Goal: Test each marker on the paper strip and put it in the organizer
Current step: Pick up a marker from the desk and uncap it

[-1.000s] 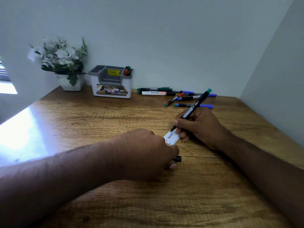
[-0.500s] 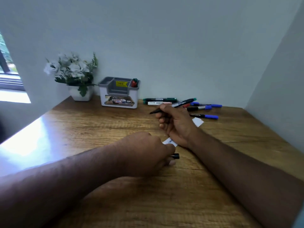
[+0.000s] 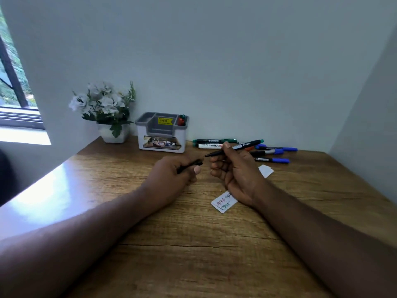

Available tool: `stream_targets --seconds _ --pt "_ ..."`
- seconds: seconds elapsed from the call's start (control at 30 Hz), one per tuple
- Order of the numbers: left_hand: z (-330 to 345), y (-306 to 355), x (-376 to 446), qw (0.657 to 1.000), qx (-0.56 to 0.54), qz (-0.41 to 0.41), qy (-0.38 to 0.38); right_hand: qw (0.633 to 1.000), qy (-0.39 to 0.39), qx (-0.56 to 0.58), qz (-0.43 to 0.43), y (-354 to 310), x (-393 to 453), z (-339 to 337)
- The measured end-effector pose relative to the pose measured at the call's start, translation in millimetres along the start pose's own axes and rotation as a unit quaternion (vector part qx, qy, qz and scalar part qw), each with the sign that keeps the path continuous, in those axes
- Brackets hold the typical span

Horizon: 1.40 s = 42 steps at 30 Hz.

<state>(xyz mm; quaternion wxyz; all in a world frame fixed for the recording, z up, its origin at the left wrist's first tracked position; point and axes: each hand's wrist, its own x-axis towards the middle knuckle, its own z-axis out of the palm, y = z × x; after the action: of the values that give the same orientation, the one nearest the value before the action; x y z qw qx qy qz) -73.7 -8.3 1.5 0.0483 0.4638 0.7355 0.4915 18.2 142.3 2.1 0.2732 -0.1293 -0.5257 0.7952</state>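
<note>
Slim black marker with green end cap [image 3: 236, 147], uncapped, pinched in right hand [image 3: 235, 171] above wooden worktop [image 3: 193, 244]. Long axis near level; bare tip points left, toward small black cap [image 3: 192, 165] gripped in closed left hand [image 3: 174, 175]. Scribbled white paper strip [image 3: 223, 203] lies below.

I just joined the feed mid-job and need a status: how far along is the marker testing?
Done: two markers stand in the organizer, and the paper strip carries red and green scribbles. In hand: the right hand holds an uncapped green-ended marker, its tip aimed at the cap in the left hand; recapping looks next. Left: this one, plus roughly seven loose markers by the wall.
</note>
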Motion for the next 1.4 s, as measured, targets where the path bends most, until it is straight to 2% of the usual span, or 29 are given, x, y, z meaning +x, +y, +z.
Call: stream_targets --seconds 0.33,0.53,0.7,0.9,1.0,1.1,1.27,1.33,1.4 --pt "0 -6 5 0.999 -0.032 -0.009 -0.012 0.996 -0.027 -0.074 -0.039 5 -2 1" --pt "3 -11 7 0.997 -0.05 0.019 -0.057 0.971 -0.062 -0.22 -0.068 8 -5 2" --pt "2 -12 6 0.998 0.0 0.038 -0.041 0.959 -0.081 -0.264 -0.068 6 -5 9" --pt "-2 -12 7 0.999 -0.012 0.04 -0.027 0.952 -0.071 -0.295 -0.05 0 -2 20" --pt "-8 -10 12 0.994 -0.101 0.023 0.036 0.964 -0.06 -0.257 -0.031 -2 8 34" --pt "-22 -19 20 0.96 -0.221 -0.002 0.172 0.971 -0.036 -0.235 -0.041 -1 22 54" --pt "-66 -37 35 0.908 -0.232 0.008 0.35 0.95 -0.082 -0.296 -0.065 29 29 75" --pt "-80 -47 44 0.894 -0.219 0.0 0.39 0.933 -0.112 -0.334 -0.076 41 28 75" --pt "-87 -59 51 0.895 -0.199 -0.007 0.399 0.929 -0.116 -0.343 -0.08 44 29 74"
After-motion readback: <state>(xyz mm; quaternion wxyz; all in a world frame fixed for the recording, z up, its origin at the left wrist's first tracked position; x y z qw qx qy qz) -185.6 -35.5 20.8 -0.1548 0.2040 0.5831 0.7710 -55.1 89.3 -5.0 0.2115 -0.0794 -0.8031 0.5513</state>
